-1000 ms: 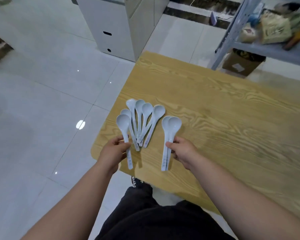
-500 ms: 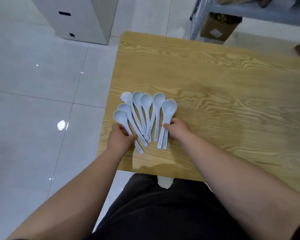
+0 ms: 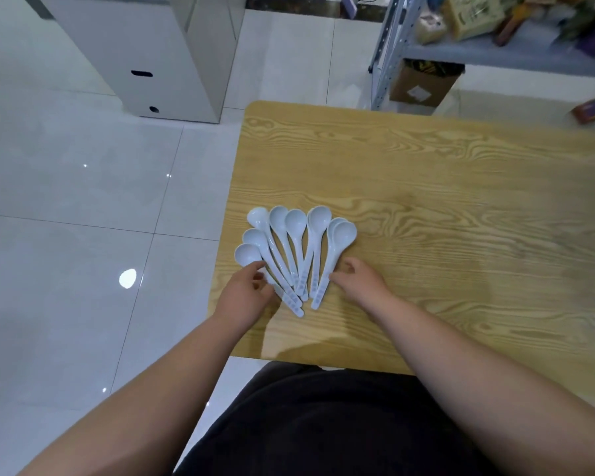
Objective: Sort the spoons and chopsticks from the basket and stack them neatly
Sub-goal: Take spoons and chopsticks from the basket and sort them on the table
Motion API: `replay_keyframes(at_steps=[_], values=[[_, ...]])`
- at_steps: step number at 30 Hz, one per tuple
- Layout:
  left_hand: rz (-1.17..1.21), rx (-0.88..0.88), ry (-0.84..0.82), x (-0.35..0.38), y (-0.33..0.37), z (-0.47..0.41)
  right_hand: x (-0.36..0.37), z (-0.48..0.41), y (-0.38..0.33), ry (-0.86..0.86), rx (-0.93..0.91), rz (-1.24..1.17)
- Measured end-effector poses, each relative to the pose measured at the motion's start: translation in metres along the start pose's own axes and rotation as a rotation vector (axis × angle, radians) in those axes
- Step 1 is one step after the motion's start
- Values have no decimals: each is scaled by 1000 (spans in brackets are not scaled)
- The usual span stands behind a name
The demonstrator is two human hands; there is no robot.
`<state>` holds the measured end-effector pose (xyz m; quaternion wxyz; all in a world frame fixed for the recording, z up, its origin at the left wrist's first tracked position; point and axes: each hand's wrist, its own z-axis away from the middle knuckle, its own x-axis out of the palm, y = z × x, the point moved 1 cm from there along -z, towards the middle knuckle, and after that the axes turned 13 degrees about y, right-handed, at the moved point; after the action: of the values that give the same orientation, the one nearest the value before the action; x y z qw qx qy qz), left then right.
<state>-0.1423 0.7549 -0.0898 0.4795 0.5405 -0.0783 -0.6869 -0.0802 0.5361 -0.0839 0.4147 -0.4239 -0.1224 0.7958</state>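
Several pale blue plastic spoons lie fanned out on the wooden table, bowls away from me and handles converging toward me. My left hand is at the fan's left side, and its thumb and fingers pinch the handle of the leftmost spoon. My right hand sits at the fan's right side, fingertips touching the handles of the two nested spoons, fingers loose. No basket or chopsticks show in this view.
The table's left edge and near edge are close to the spoons. A white cabinet stands on the tiled floor at back left. A metal shelf with a cardboard box stands behind the table. A small dark box lies at the far right.
Both hands brought their spoons inward to join the fan. My right hand has loosened from gripping the nested pair to touching it. The view has swung right and tilted.
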Motion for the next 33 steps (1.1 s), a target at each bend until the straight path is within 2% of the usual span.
replay_keyframes(at_steps=[2,8,15,26,33], values=[[81,33,-44,-4,12,14,-21,21,9,-44,-81,-19],[249,236,-392,-1,60,84,-98,103,48,-52,-254,-37],[191,530,-516,57,140,155,-178,155,117,18,-316,-157],[318,513,-574,232,276,303,-324,207,319,212,-274,-297],[221,584,-662,298,314,351,-403,192,374,367,-281,-345]])
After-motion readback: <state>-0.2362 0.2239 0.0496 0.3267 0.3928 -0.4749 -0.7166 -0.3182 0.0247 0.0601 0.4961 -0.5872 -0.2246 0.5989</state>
